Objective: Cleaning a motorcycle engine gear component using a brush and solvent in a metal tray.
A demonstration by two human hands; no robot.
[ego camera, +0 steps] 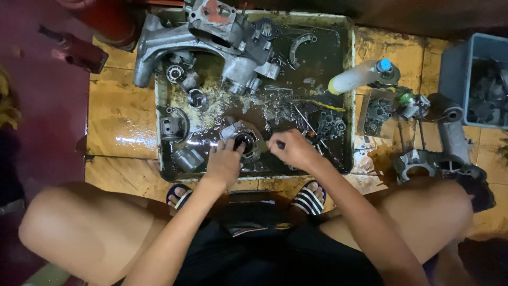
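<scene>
1. While the left hand (223,165) steadies the round metal part (242,141) in the near tray (254,175), its fingers rest closed on it.
2. Right hand (292,149) grips a thin tool (312,127); many oily parts remain uncleaned.

Dim warm light; glare on wet floor (124,139); edges dark.
</scene>
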